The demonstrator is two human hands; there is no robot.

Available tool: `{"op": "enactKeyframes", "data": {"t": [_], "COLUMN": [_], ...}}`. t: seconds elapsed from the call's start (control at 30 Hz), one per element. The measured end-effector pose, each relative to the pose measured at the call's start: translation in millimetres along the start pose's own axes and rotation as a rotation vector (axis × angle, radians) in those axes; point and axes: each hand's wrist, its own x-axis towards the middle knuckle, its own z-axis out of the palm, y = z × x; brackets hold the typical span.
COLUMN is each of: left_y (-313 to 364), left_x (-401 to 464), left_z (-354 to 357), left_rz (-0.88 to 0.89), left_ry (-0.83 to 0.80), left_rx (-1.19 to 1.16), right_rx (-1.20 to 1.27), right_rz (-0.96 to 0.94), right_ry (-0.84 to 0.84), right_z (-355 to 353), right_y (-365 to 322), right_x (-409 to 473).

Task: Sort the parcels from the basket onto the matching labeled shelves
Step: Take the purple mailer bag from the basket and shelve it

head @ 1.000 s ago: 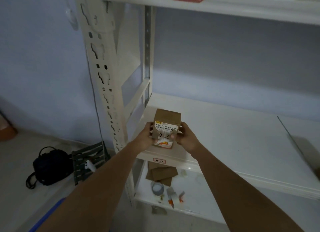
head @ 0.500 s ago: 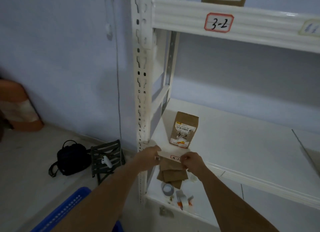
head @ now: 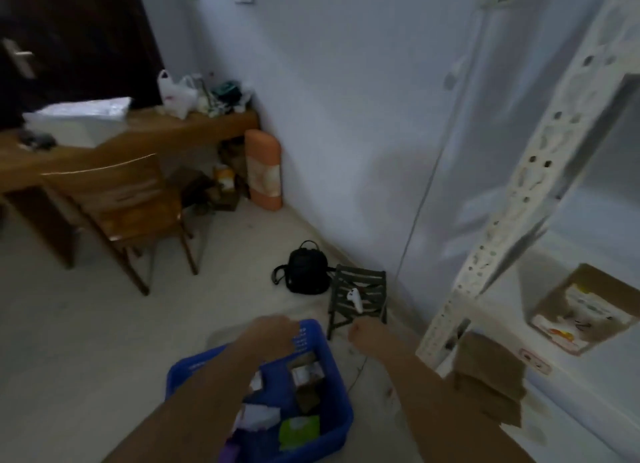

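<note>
**Over the blue basket, both hands hold nothing**

On the floor below the person stands the blue basket [head: 337, 424], with several parcels [head: 306, 372] lying loose inside it, among them a white one and a green packet [head: 298, 431]. In the head view the left hand [head: 272, 334] hangs above the basket's far rim, its back to the camera and its fingers bent downward; it grips nothing that can be seen. The right hand [head: 363, 334] hovers just beside the basket, to its right, with the fingers curled in loosely and nothing held. The two hands are apart. To the right rises the white shelf post [head: 502, 220], blurred by motion. A brown parcel with a printed label [head: 585, 310] sits on the shelf behind it. Near the wall lie a black bag [head: 308, 272] and a small dark stool [head: 360, 293]
</note>
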Motion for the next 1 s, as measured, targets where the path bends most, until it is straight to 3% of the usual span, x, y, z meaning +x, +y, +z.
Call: {"op": "enactKeyframes", "data": {"t": [0.07,0.2,0.4,0.7,1.0], "left_y": [-44.9,-127.9,-200.0,-266.6,-295.2], "left_x": [-17.5,-23.7,15.9,103.6,179.3], "left_z": [6.8,52.2,89.2,100.1,159.7], "left_rz": [0.056,-0.059,-0.106,-0.098,-0.159], "left_ry": [-0.031,-0.114,-0.169,-0.172,-0.269], "left_rx": [-0.091,-0.122,-0.178,-0.351,-0.418], "right_rx": [-0.177,-0.417,-0.414,-0.526,-0.478], "right_rz": [-0.091,-0.183,-0.186,-0.229,-0.308], "right_ry": [-0.169,-0.373,-0.421,-0.412,-0.491], "right_z": [33.9,88.9,147.9,177.0,238.0], "right_y": [-29.0,-92.0,-157.2,-223.8,-225.8], "right_x": [19.0,46.4,96.8,180.3,271.0]}}
